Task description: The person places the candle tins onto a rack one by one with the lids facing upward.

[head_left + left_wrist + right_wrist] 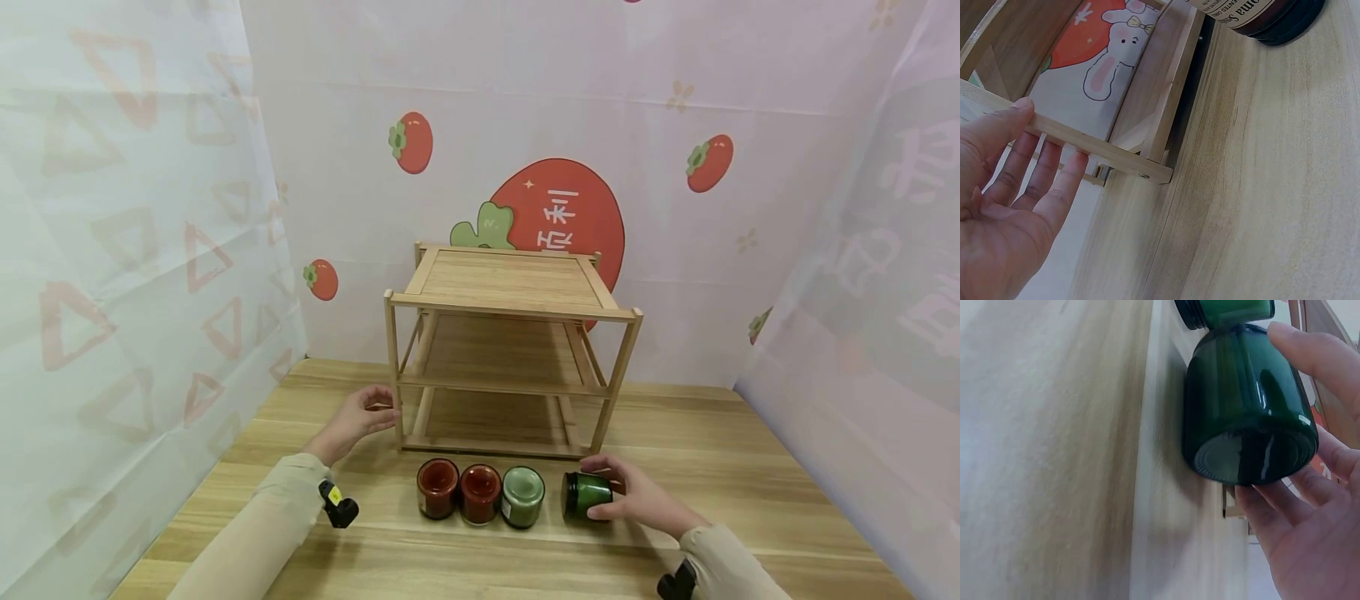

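The wooden table [720, 475] is carrying everything, and the three-tier wooden rack [517, 282] is standing upright on it. My left hand [363, 417] is gripping the rack's left front post [392, 354], thumb on one side, fingertips on the other. My right hand [641, 496] is holding the dark green jar [588, 496] on its side, thumb nearer me and fingers beyond, in front of the rack's right front corner. I'm not able to tell whether the jar is touching the tabletop. To be handling it well, I judge, I should be pressing evenly from both sides, since smooth round glass could be slipping or rolling, and bracing the rack without shoving it.

Just left of that jar, apart from it, the pale green jar [522, 497] is standing close beside the right red jar [481, 496] and the left red jar [438, 490]. All three seem to be resting lid-down; I'm not managing to tell wax from tinted glass. The dark green jar is hiding its contents, its black lid [571, 497] facing left.
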Demonstrator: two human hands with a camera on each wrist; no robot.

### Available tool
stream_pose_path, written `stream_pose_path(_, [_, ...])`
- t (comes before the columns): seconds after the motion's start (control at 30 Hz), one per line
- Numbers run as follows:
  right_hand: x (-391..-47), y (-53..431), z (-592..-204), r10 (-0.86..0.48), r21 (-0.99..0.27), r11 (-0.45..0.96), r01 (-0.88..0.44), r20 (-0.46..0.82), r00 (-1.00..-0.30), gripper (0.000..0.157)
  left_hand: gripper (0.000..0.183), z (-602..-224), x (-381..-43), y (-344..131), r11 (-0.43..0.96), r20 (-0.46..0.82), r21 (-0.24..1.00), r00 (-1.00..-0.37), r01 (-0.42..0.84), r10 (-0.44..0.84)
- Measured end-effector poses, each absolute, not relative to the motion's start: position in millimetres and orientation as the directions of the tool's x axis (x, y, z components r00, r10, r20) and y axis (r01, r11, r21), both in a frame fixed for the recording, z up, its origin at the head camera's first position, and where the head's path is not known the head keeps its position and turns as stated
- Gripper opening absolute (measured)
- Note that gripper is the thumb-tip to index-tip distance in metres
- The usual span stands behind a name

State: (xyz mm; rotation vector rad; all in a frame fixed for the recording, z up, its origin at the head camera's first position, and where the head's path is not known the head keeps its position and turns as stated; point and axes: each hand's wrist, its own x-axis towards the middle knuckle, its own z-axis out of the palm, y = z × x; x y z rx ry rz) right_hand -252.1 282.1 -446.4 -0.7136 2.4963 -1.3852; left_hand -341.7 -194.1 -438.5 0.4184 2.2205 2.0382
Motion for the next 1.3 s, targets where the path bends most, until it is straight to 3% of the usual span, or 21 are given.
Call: stream_pose_path(1.3, [-266, 277, -448, -0.516, -0.746, 0.573, -0.339, -0.007, -0.857, 0.068, 0.034, -439, -342, -194, 0.065, 0.118, 0.988, -0.955, 0.14, 0.271])
